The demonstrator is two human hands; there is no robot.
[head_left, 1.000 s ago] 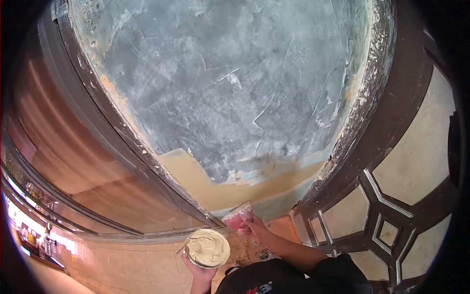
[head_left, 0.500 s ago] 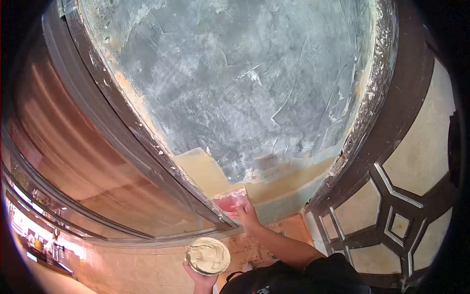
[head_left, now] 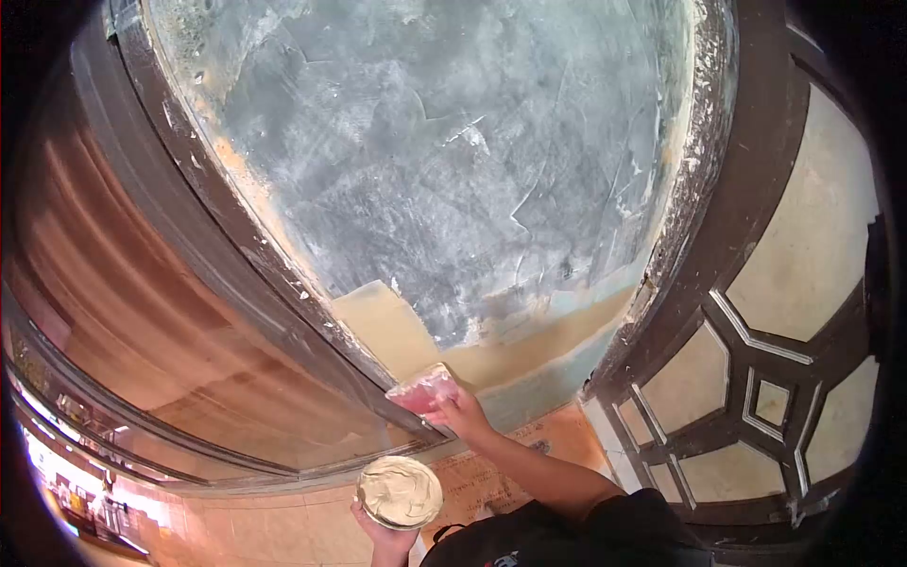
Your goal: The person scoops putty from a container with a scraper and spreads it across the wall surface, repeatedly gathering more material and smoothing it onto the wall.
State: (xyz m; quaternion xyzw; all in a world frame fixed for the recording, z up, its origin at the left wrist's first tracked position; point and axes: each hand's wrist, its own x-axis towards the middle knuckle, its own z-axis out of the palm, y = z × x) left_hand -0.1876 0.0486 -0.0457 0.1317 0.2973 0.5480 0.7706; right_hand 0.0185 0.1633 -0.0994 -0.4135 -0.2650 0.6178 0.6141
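My right hand [head_left: 460, 412] grips a flat pinkish-red putty spreader [head_left: 419, 390], its upper edge smeared with pale putty. The spreader lies at the lower left corner of the grey wall [head_left: 444, 208], overlapping the dark wooden frame in this view. Just above it is a smooth beige patch of putty [head_left: 389, 326], and a beige band [head_left: 539, 345] runs off to the right along the wall's lower part. Lower down, my left hand [head_left: 385, 537] supports a round tub [head_left: 404, 526] from below and the side. Creamy, swirled putty [head_left: 401, 489] fills it.
A worn dark frame [head_left: 274, 255] with glass and a brownish curtain [head_left: 142, 246] behind it borders the wall on the left. To the right stands a dark door with pale panels [head_left: 680, 378]. Tiled floor [head_left: 255, 520] lies below.
The spreader has shifted left and a little up, towards the wooden frame, and its face has tilted. My left hand and the tub stay nearly where they were. The view has turned slightly.
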